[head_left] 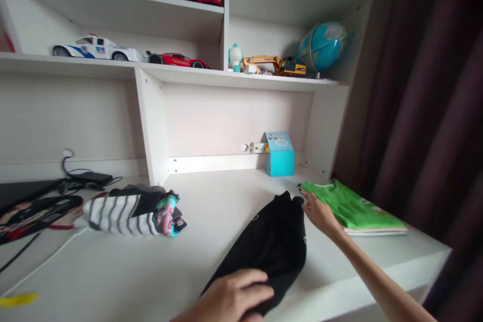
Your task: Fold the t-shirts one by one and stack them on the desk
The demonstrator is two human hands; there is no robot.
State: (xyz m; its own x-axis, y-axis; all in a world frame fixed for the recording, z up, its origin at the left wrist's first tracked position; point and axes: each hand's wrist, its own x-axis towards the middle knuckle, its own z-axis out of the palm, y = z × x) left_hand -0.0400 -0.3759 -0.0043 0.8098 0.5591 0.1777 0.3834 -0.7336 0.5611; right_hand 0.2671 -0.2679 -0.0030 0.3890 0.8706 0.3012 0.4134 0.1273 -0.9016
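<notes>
Black cloth [273, 241] beneath the loosely spread left hand [236, 296], right hand [319, 212] at its far end, grip unclear.

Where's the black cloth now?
In the head view, the black cloth lies right of centre on the desk, under the left hand, left of the green shirt.

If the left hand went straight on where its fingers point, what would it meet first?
Likely more of the elongated black cloth that the left hand appears to touch, though exact contact is unclear.
</notes>
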